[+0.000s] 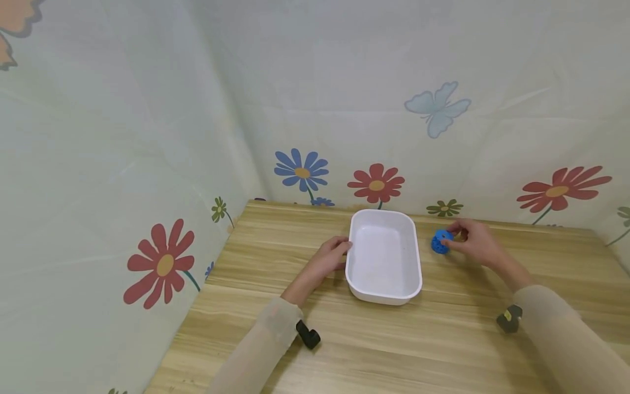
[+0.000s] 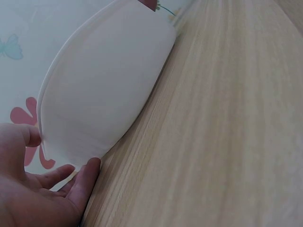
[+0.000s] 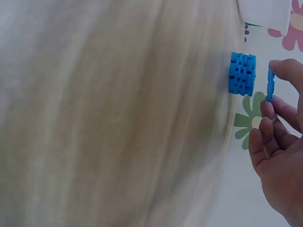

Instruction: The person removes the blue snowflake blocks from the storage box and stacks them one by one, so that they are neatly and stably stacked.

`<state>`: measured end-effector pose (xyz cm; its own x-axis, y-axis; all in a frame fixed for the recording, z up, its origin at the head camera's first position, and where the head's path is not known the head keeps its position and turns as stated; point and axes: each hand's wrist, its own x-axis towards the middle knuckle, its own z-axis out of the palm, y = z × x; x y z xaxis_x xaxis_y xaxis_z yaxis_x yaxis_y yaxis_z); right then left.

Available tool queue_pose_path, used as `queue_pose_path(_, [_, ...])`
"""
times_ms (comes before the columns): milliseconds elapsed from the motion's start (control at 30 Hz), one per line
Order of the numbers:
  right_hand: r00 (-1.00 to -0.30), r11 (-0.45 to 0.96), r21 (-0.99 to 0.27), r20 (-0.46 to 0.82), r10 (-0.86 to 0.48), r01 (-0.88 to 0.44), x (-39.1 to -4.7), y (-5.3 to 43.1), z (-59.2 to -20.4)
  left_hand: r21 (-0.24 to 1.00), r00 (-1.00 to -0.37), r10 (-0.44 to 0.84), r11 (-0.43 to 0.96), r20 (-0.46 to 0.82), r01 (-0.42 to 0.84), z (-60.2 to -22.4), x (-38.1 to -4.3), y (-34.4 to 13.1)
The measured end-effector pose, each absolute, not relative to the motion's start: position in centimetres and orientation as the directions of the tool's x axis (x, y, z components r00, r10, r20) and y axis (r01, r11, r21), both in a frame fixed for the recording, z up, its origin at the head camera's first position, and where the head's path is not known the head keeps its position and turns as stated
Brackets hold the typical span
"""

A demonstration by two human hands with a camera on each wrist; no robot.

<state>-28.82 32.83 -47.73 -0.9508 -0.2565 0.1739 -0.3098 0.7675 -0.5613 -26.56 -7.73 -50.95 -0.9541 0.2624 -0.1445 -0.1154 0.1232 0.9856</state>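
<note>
A white rectangular plastic tub (image 1: 384, 257) stands on the wooden table. My left hand (image 1: 328, 256) holds it at its left side; in the left wrist view one digit meets the rim while other fingers (image 2: 85, 182) touch low on the wall, near the tabletop. To the tub's right, my right hand (image 1: 473, 241) pinches a thin blue disc (image 3: 271, 85) between thumb and fingertips. Just beneath that disc is a short stack of notched blue discs (image 3: 242, 74), resting on the table. A small gap shows between disc and stack in the right wrist view.
The wooden table (image 1: 394, 345) runs back to a pale cloth wall (image 1: 334, 120) printed with flowers and a butterfly. Another cloth panel (image 1: 98, 164) borders the left side. Black wrist devices (image 1: 308, 335) are worn at both sleeves.
</note>
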Motion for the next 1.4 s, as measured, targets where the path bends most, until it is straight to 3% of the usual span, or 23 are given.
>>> queue_pose_path(1400, [-0.920,0.764,-0.518,0.153,-0.360,-0.385,-29.6,31.5,-49.0,0.983,-0.954,0.256,0.138,-0.152,-0.120,-50.9,-26.6,-7.8])
